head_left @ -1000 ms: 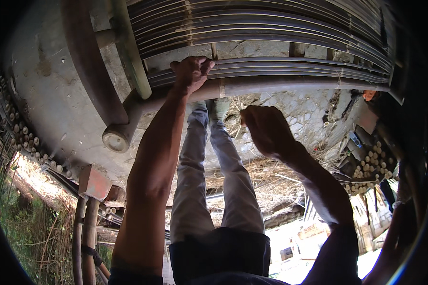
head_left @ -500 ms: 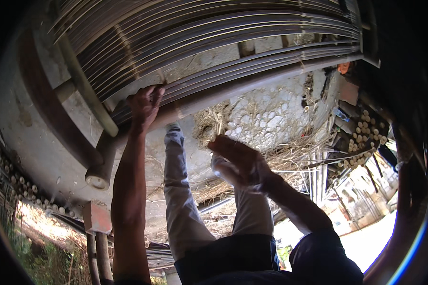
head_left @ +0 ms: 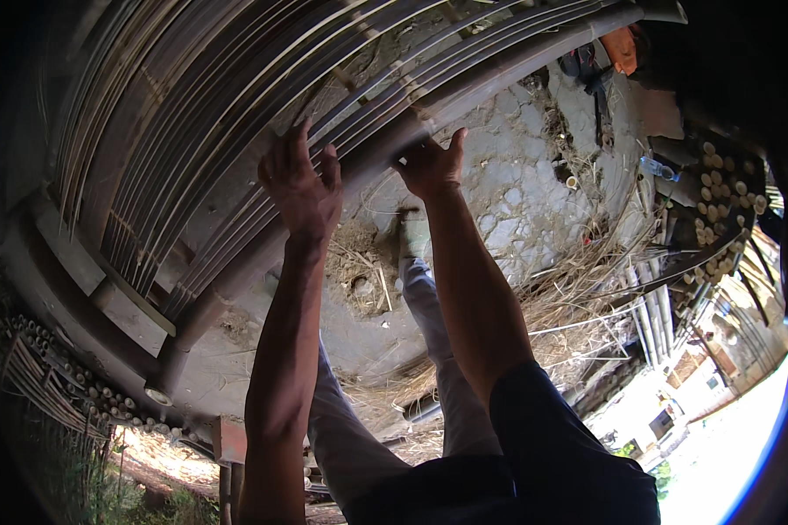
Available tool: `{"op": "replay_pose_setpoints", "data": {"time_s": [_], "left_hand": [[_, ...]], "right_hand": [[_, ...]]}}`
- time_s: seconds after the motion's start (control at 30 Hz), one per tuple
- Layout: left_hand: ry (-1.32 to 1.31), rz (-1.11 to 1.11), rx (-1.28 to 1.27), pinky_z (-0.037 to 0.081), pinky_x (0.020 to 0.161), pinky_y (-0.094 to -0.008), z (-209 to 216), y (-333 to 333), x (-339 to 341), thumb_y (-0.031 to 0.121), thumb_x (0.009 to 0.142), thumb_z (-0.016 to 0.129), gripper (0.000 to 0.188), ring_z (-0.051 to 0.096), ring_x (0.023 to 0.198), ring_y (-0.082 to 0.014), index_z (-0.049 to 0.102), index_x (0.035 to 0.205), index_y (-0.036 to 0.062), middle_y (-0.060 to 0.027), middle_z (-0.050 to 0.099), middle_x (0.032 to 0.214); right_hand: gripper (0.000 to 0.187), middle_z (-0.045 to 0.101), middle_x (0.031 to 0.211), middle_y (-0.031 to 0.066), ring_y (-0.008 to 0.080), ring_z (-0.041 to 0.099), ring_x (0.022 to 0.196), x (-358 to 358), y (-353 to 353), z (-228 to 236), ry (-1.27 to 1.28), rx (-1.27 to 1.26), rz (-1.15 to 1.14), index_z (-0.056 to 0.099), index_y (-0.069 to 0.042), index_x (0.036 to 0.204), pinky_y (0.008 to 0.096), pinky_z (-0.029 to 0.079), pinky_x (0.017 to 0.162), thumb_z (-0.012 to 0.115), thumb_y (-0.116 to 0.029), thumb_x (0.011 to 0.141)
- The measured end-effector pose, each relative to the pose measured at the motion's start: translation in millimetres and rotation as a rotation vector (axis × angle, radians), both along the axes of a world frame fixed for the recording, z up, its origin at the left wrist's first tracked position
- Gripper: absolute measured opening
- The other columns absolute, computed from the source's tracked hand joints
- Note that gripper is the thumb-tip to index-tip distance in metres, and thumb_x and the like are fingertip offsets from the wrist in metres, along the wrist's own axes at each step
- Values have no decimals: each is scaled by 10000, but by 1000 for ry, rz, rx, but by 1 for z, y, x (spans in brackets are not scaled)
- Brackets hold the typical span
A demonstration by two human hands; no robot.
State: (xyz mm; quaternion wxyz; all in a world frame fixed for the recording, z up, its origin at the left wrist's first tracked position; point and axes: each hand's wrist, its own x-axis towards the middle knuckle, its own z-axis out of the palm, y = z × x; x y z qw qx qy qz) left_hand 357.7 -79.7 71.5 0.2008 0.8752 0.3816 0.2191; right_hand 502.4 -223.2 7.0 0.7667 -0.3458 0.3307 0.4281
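Head view shows the left hand (head_left: 306, 188), open, fingers spread, over near-edge slats (head_left: 460, 61) of the bamboo frame (head_left: 171, 83), and the right hand (head_left: 432, 166), thumb splayed, at its near rail (head_left: 517, 74) — grip unclear.

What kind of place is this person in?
It looks like a shady bamboo workshop or yard, though I can't be sure. You can see a big slatted frame in front, stacked cut poles on the right, and dry straw lying about.

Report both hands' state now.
Left hand: open, at the dark slats.
Right hand: at the thick pole; whether it grips cannot be told.
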Motion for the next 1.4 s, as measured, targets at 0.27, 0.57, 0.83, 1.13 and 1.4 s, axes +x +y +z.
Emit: {"op": "replay_pose_setpoints", "data": {"time_s": [0.27,0.57,0.83,1.13,1.4], "left_hand": [[319,256,64,398,831,-497,-59,-26,83,340,968,485,267,551,924,-321,565,916,90,-103,574,963],[410,291,137,398,790,-455,-55,-27,96,344,966,470,266,549,862,-286,520,831,120,-65,547,846],[370,320,32,394,816,-464,-45,-18,87,381,960,453,322,551,810,-309,515,805,106,-95,569,810],[516,233,-503,532,695,-431,-51,23,74,280,861,604,197,657,779,-329,589,934,97,-158,638,890],[272,-90,-698,545,723,-508,-111,52,56,239,840,615,304,656,873,-430,595,1071,42,-242,653,971]], "right_hand": [[193,591,697,-32,96,523,586,261,-239,69,-436,243,-213,600,-104,882,307,493,742,508,-223,1004],[80,585,850,20,139,557,726,453,-533,217,-919,-865,-54,610,-69,963,292,482,669,552,-92,913],[171,707,784,122,188,700,716,215,20,136,-1656,-1237,900,728,-95,884,284,540,637,597,-203,905],[366,661,1010,261,371,660,960,45,164,95,-1158,-707,1992,584,28,1106,470,513,844,494,-257,895],[300,562,628,65,155,595,535,75,175,45,-312,-413,1798,599,-16,973,332,402,400,516,-291,888]]}}
